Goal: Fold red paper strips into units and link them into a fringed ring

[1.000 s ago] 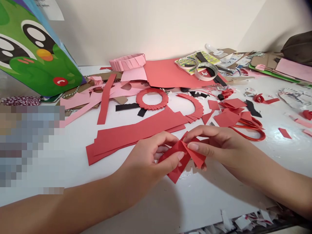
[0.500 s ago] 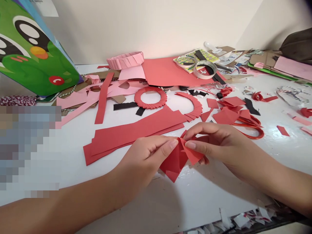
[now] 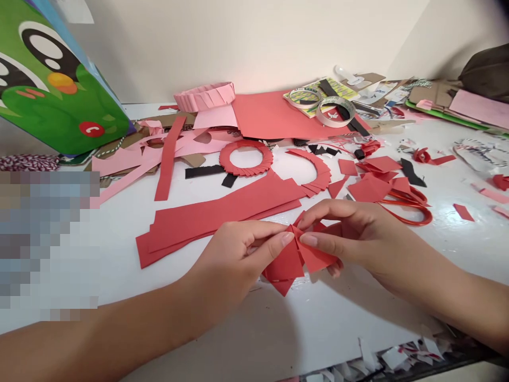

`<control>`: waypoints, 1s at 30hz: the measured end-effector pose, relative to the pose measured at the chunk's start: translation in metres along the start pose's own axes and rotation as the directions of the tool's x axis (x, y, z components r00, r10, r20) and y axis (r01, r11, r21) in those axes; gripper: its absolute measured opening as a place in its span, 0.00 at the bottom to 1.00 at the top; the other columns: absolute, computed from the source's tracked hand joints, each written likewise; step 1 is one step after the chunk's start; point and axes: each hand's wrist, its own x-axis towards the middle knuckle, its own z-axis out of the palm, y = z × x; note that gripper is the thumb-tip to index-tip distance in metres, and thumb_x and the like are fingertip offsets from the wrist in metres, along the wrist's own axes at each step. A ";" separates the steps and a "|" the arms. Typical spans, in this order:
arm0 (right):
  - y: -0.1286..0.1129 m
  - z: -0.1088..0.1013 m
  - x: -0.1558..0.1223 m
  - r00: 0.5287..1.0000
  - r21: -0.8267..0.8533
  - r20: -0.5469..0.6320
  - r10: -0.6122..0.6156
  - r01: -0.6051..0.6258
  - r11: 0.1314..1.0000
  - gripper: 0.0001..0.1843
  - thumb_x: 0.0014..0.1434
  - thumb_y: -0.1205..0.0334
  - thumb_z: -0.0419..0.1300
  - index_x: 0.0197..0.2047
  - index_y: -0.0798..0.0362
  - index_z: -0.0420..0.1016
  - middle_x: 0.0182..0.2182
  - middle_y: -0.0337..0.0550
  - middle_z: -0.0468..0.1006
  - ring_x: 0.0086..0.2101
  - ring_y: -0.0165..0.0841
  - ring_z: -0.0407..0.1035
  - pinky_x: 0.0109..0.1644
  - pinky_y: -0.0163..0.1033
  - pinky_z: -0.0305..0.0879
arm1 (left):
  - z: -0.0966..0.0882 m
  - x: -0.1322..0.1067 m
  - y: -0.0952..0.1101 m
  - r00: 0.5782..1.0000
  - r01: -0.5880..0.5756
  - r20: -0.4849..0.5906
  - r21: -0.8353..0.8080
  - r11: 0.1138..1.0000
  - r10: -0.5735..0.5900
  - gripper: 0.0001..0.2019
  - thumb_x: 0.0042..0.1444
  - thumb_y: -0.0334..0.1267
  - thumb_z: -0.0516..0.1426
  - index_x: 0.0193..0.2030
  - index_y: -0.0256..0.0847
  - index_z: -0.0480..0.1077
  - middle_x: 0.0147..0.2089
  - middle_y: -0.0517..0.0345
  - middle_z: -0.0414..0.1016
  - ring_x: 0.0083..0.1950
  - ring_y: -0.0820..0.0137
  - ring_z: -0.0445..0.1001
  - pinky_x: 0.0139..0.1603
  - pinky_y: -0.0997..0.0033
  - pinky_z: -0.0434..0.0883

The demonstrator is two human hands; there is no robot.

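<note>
Between both hands is a folded red paper piece [image 3: 287, 265] with pointed flaps, held just above the white table. My left hand [image 3: 248, 252] pinches its left side with thumb and forefinger. From the right, my right hand [image 3: 345, 233] pinches the other side, its thumb pressed near the centre fold and its other fingers behind the paper. A stack of red paper strips [image 3: 222, 209] lies just beyond my left hand. Past my right hand are loose red paper pieces [image 3: 369, 185] and scissors with orange-red handles [image 3: 413, 215], partly covered by paper.
Behind lie a pleated red paper ring [image 3: 226, 170], a curved pleated red strip [image 3: 322, 178] and a red sheet [image 3: 262, 119]. Tape rolls [image 3: 336, 112] rest on a yellow booklet. A pleated pink band [image 3: 204, 97] stands by the wall. A green cartoon bag [image 3: 59, 106] stands at left.
The right flap of the folded red paper has swung outward and flattened to the right under my right thumb. Both hands stay in nearly the same place, still pinching it.
</note>
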 end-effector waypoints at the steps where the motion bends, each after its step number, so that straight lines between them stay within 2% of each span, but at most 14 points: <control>1: 0.000 0.000 0.000 1.000 0.006 0.003 0.006 -0.006 1.000 0.11 0.54 0.54 0.74 0.36 0.48 0.79 0.22 0.31 0.73 0.19 0.26 0.72 0.23 0.31 0.71 | 0.000 0.000 0.001 1.000 0.004 -0.004 -0.012 1.000 -0.004 0.18 0.67 0.46 0.55 0.26 0.44 0.70 0.21 0.67 0.58 0.23 0.73 0.53 0.21 0.75 0.53; 4: 0.000 -0.001 -0.001 0.999 0.028 0.021 0.032 -0.032 0.999 0.12 0.53 0.56 0.75 0.36 0.48 0.78 0.21 0.29 0.72 0.18 0.26 0.72 0.22 0.30 0.71 | 0.001 0.000 0.002 1.000 0.002 -0.028 -0.021 1.000 -0.002 0.18 0.66 0.46 0.56 0.25 0.45 0.73 0.20 0.66 0.61 0.22 0.73 0.54 0.20 0.75 0.54; 7: 0.001 -0.002 -0.001 0.998 0.033 0.047 0.051 -0.053 0.998 0.13 0.53 0.57 0.75 0.36 0.48 0.77 0.23 0.28 0.73 0.18 0.25 0.73 0.23 0.30 0.72 | 0.001 0.000 0.000 0.999 -0.011 -0.038 0.005 1.000 0.011 0.19 0.66 0.46 0.56 0.23 0.44 0.72 0.19 0.67 0.60 0.20 0.74 0.53 0.19 0.76 0.55; 9: 0.001 -0.002 -0.001 0.996 0.032 0.062 0.057 -0.059 0.998 0.13 0.53 0.57 0.75 0.36 0.48 0.76 0.24 0.28 0.73 0.19 0.26 0.74 0.23 0.31 0.73 | 0.001 0.001 -0.003 0.999 -0.022 -0.045 0.021 1.000 0.022 0.18 0.66 0.46 0.55 0.26 0.44 0.74 0.18 0.66 0.63 0.20 0.74 0.53 0.18 0.76 0.54; 12: 0.001 -0.001 0.000 0.995 0.019 0.078 0.064 -0.065 0.998 0.14 0.54 0.55 0.75 0.35 0.48 0.74 0.25 0.28 0.74 0.20 0.27 0.76 0.24 0.30 0.73 | 0.001 0.001 -0.008 0.998 -0.023 -0.052 0.025 0.999 0.025 0.15 0.66 0.49 0.56 0.35 0.46 0.80 0.23 0.62 0.74 0.21 0.73 0.62 0.18 0.75 0.55; 16: 0.001 -0.001 0.001 0.988 0.012 0.131 0.080 -0.082 0.997 0.14 0.56 0.54 0.73 0.35 0.49 0.73 0.24 0.29 0.77 0.20 0.27 0.77 0.25 0.31 0.71 | 0.001 0.002 -0.013 0.997 -0.022 -0.079 -0.003 1.000 0.021 0.10 0.65 0.48 0.59 0.41 0.50 0.81 0.33 0.63 0.82 0.28 0.72 0.73 0.21 0.79 0.63; 19: 0.001 -0.003 0.003 0.981 0.024 0.172 0.088 -0.094 0.995 0.14 0.56 0.53 0.74 0.35 0.50 0.74 0.24 0.30 0.77 0.21 0.27 0.76 0.26 0.30 0.71 | 0.001 0.002 -0.014 0.998 -0.037 -0.048 -0.056 0.998 0.034 0.07 0.65 0.43 0.60 0.44 0.53 0.81 0.38 0.65 0.84 0.34 0.73 0.78 0.27 0.81 0.67; 23: -0.001 -0.006 0.004 0.973 0.036 0.214 0.089 -0.099 0.994 0.16 0.57 0.48 0.72 0.35 0.50 0.76 0.23 0.33 0.79 0.21 0.28 0.76 0.25 0.32 0.70 | 0.001 0.002 -0.011 0.999 -0.032 -0.024 -0.103 0.994 0.030 0.06 0.65 0.40 0.61 0.45 0.53 0.80 0.38 0.65 0.84 0.37 0.72 0.80 0.27 0.82 0.68; 27: -0.002 -0.007 0.004 0.969 0.026 0.221 0.108 -0.116 0.993 0.17 0.55 0.47 0.73 0.35 0.51 0.77 0.23 0.35 0.79 0.21 0.29 0.76 0.24 0.32 0.69 | 0.000 0.003 -0.007 0.999 -0.019 -0.047 -0.067 0.998 0.016 0.06 0.64 0.37 0.61 0.44 0.50 0.80 0.41 0.62 0.85 0.39 0.69 0.82 0.31 0.79 0.72; 30: -0.002 -0.007 0.004 0.972 0.008 0.209 0.109 -0.113 0.994 0.18 0.55 0.46 0.73 0.36 0.50 0.77 0.23 0.34 0.79 0.20 0.29 0.76 0.23 0.32 0.69 | 0.000 0.004 -0.008 0.998 -0.036 -0.062 -0.055 0.998 0.033 0.06 0.63 0.40 0.61 0.44 0.51 0.80 0.42 0.62 0.85 0.41 0.67 0.83 0.31 0.78 0.73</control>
